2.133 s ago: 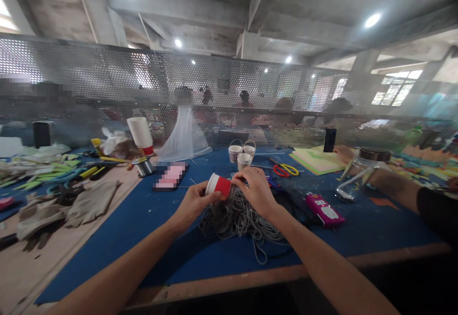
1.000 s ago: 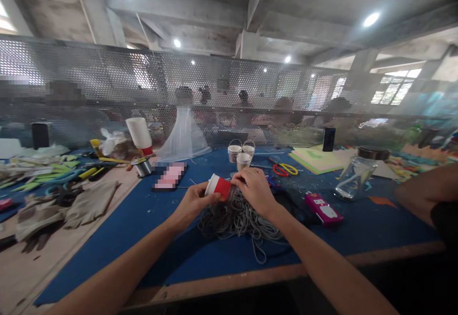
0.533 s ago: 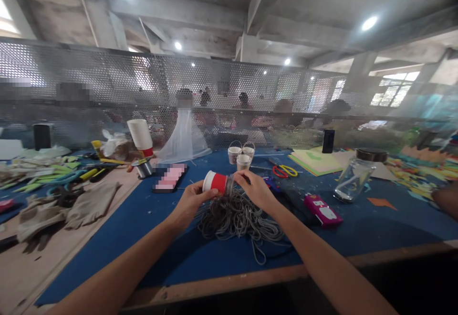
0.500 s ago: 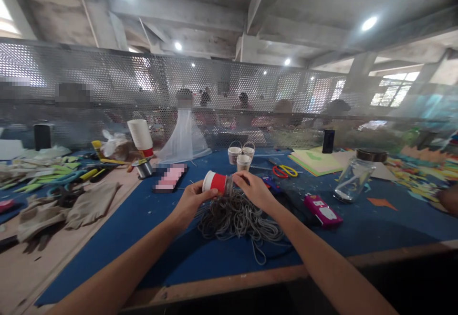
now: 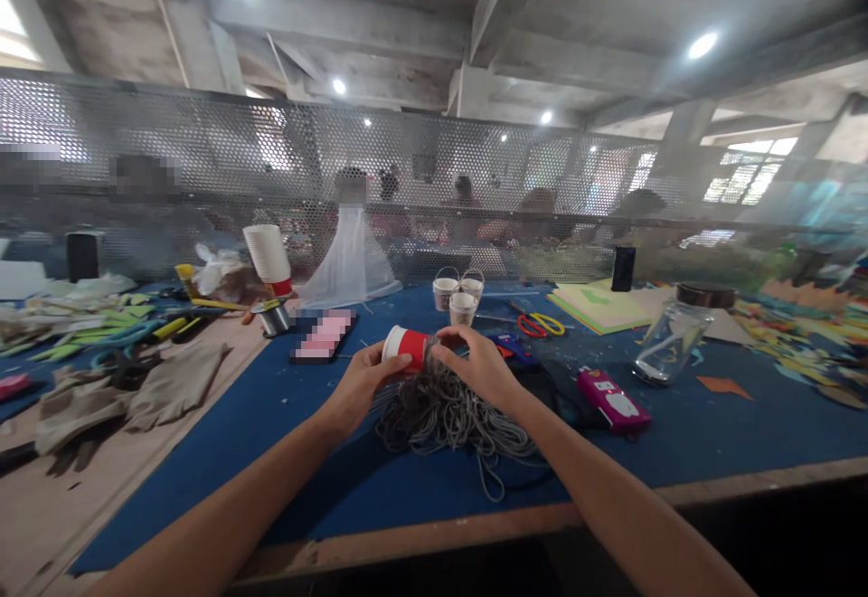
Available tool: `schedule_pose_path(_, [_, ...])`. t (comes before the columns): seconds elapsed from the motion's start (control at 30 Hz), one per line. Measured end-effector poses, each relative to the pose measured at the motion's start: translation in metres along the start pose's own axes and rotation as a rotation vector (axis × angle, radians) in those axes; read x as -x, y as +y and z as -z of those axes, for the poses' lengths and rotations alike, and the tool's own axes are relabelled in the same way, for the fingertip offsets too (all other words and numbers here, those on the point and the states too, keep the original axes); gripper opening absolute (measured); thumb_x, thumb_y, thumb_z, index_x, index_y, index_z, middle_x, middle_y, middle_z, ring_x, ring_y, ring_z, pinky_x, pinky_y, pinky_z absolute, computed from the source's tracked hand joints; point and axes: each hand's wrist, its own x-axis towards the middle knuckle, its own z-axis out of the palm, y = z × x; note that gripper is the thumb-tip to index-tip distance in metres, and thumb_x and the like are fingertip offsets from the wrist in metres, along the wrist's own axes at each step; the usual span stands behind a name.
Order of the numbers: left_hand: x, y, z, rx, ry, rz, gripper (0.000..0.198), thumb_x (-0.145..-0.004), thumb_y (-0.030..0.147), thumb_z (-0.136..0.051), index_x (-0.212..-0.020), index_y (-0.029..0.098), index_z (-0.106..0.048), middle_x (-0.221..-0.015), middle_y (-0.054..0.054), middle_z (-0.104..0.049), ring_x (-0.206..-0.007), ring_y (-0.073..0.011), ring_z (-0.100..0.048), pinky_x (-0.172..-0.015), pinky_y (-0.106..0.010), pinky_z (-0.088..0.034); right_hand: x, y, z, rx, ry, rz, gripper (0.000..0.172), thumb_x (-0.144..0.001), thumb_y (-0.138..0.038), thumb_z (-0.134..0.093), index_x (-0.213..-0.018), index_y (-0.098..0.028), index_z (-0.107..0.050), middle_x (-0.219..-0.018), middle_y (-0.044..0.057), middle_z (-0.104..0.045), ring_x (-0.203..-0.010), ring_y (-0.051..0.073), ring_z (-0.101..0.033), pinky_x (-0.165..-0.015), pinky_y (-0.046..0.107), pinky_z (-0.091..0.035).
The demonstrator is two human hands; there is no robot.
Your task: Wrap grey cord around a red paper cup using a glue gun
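My left hand is closed around a red and white paper cup, which lies on its side in the air with its white rim to the left. Grey cord is wound around the cup's right end. At that end, the fingers of my right hand are bent over the wound cord; their tips are partly hidden. Directly below both hands, a loose heap of grey cord rests on the blue table mat. Behind it stand several small white buckets with thin handles.
Left of my hands are a phone, a wire spool, stacked paper cups and work gloves. To the right are scissors, a magenta box, a glass jar and coloured paper. A perforated screen runs behind.
My right hand has shifted slightly left and curled further over the cup's cord-wound end. The left hand keeps its hold on the cup. At the far right edge, a dark blurred shape has gone.
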Motion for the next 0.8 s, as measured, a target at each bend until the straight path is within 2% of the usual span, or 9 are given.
schedule_pose_path(0.13, [0.0003, 0.0007, -0.0008, -0.003, -0.003, -0.006, 0.030, -0.075, 0.034, -0.076, -0.096, 0.014, -0.072, -0.091, -0.008, -0.072, -0.077, -0.0174, -0.064, -0.076, -0.030, -0.052, 0.0014, -0.0011, 0.0002, 0.058, 0.009, 0.035, 0.030, -0.091, -0.041, -0.060, -0.112, -0.020, -0.063, -0.107, 0.006, -0.069, -0.096, 0.019, -0.064, -0.088, 0.032, -0.048])
schedule_pose_path(0.27, [0.0008, 0.0004, -0.0015, -0.037, 0.023, 0.002, 0.025, -0.074, 0.034, -0.076, -0.091, 0.015, -0.072, -0.086, -0.006, -0.072, -0.072, -0.0160, -0.063, -0.074, -0.029, -0.051, 0.0008, -0.0031, 0.0009, 0.093, 0.047, 0.135, 0.024, -0.096, -0.037, -0.054, -0.112, -0.023, -0.065, -0.113, 0.007, -0.066, -0.107, 0.020, -0.060, -0.096, 0.034, -0.045])
schedule_pose_path(0.4, [0.0004, -0.0020, -0.0010, -0.100, 0.008, -0.022, 0.028, -0.075, 0.035, -0.075, -0.094, 0.015, -0.073, -0.085, -0.007, -0.073, -0.072, -0.0162, -0.063, -0.073, -0.028, -0.050, 0.0003, -0.0043, 0.0004, 0.085, 0.041, 0.211, 0.018, -0.095, -0.032, -0.056, -0.107, -0.024, -0.067, -0.110, 0.007, -0.065, -0.108, 0.020, -0.059, -0.098, 0.036, -0.044])
schedule_pose_path(0.6, [0.0007, -0.0029, -0.0020, -0.132, -0.020, -0.021, 0.028, -0.075, 0.037, -0.076, -0.094, 0.016, -0.074, -0.085, -0.005, -0.073, -0.073, -0.0162, -0.063, -0.071, -0.026, -0.048, 0.0001, -0.0026, -0.0013, 0.037, 0.037, 0.216, 0.012, -0.091, -0.031, -0.062, -0.094, -0.022, -0.070, -0.105, 0.006, -0.063, -0.102, 0.019, -0.061, -0.096, 0.034, -0.046])
schedule_pose_path(0.8, [0.0037, 0.0007, -0.0057, -0.144, 0.000, -0.018, 0.028, -0.073, 0.038, -0.076, -0.090, 0.016, -0.074, -0.082, -0.005, -0.073, -0.073, -0.0171, -0.063, -0.071, -0.027, -0.048, 0.0006, -0.0066, -0.0004, -0.003, 0.020, 0.206, 0.011, -0.091, -0.029, -0.062, -0.092, -0.021, -0.069, -0.104, 0.006, -0.063, -0.101, 0.018, -0.061, -0.095, 0.033, -0.046])
